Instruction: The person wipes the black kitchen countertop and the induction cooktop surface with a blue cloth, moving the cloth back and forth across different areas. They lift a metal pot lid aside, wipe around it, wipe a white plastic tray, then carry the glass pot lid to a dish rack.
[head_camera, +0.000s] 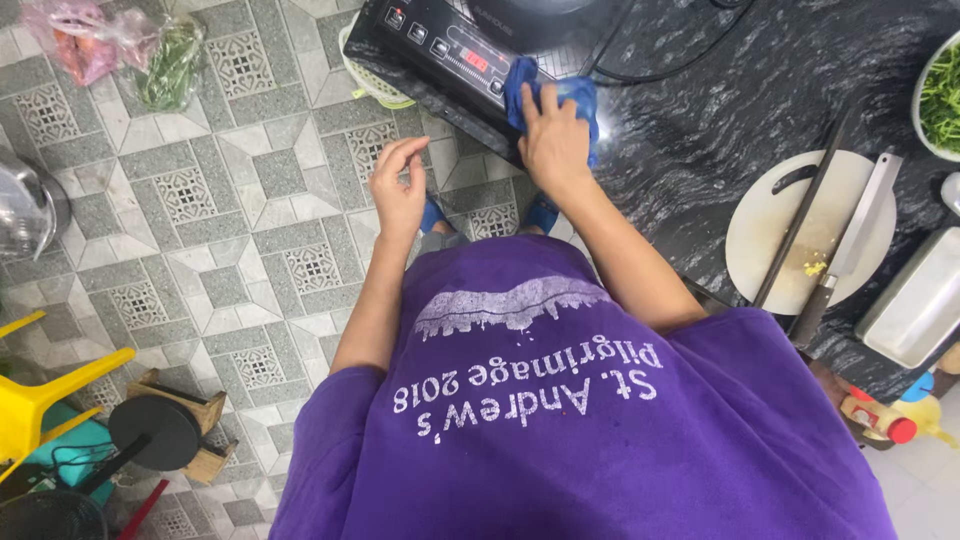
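Right hand (553, 140) on blue cloth (575, 95), cooktop (450, 50).
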